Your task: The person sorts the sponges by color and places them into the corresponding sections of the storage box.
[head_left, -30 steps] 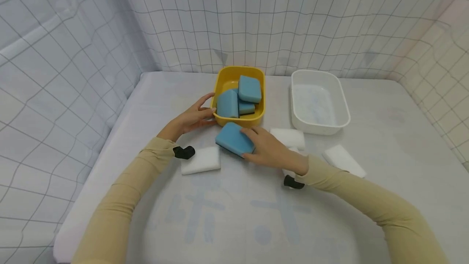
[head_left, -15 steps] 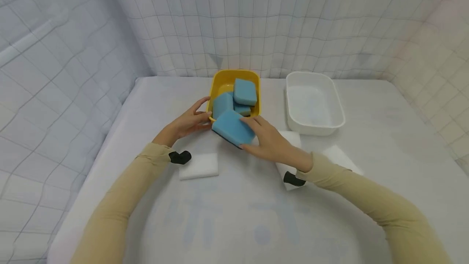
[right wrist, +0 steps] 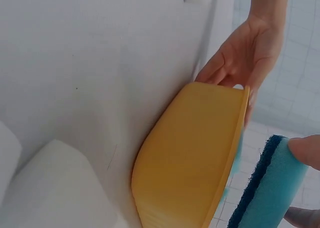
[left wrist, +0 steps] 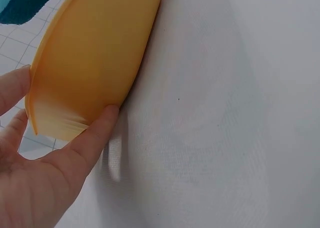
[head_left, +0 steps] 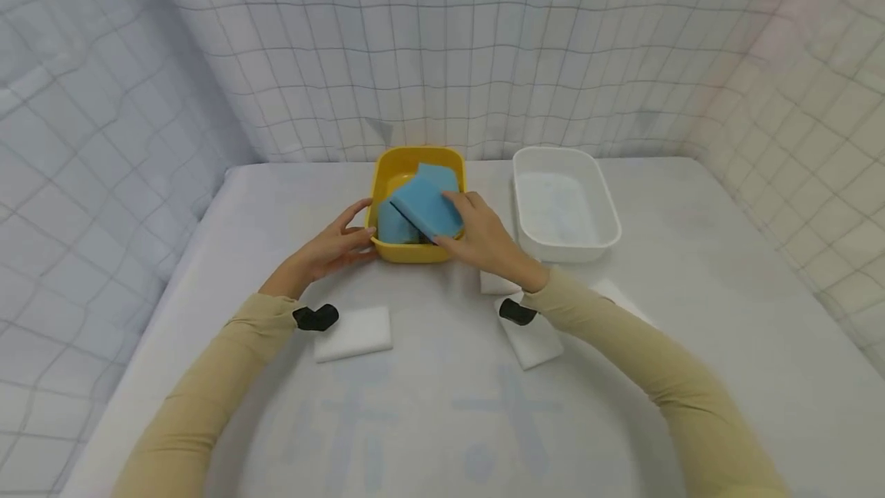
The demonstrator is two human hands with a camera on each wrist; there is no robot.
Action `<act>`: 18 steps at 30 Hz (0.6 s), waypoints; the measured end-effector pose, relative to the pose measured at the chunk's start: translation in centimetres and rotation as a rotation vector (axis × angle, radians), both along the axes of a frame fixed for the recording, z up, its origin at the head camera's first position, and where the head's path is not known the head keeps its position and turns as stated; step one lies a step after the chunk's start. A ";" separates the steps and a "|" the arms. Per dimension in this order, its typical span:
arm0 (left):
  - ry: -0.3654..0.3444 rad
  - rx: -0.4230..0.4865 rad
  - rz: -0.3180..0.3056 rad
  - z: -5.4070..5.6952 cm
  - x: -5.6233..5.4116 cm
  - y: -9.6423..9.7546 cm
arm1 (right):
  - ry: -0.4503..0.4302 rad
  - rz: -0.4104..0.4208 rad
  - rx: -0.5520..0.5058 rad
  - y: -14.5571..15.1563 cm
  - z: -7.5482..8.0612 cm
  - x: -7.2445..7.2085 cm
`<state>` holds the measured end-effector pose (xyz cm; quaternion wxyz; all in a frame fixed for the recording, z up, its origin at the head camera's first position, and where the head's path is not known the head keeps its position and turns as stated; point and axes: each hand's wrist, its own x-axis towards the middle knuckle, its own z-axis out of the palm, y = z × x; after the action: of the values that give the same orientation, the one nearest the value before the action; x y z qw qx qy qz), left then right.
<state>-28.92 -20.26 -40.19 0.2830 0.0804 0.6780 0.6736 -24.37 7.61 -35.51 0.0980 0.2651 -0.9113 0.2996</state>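
A blue sponge (head_left: 429, 207) with a dark scouring side is pinched between the thumb and fingers of my right hand (head_left: 484, 240). It is tilted over the yellow tub (head_left: 412, 253), covering part of the tub's inside in the head view. Inside the tub lie other blue sponges, one at the front left (head_left: 396, 225) and another toward the back right (head_left: 439, 174). My left hand (head_left: 332, 250) holds the tub at its front left corner, fingers spread along the rim and outer wall. The left wrist view shows a fingertip (left wrist: 111, 110) low against the yellow wall.
A white tub (head_left: 570, 253) stands right of the yellow one. White pads lie on the cloth-covered table: one near my left wrist (head_left: 354, 334), one below my right wrist (head_left: 532, 344), others partly hidden by my right arm. Gridded curtains (head_left: 442, 60) close off the back and sides.
My right hand has lifted the blue sponge from in front of the yellow tub and carried it forward over the tub. My left hand stays at the tub's corner; the head view has shifted.
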 end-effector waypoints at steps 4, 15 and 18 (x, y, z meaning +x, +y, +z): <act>0.006 -0.016 -0.002 0.5 -0.2 0.2 | -0.006 -0.029 -0.010 -0.2 0.0 -1.3; 0.002 -0.051 0.005 0.3 1.0 0.1 | -0.157 -0.050 0.008 -1.1 -1.2 -2.7; 0.000 -0.042 0.005 0.7 1.0 0.3 | -0.150 -0.034 0.023 -0.9 -0.9 -2.7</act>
<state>-27.96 -20.00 -39.45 0.2830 0.0729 0.6923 0.6598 -27.06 6.71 -36.39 0.0312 0.2276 -0.9238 0.3063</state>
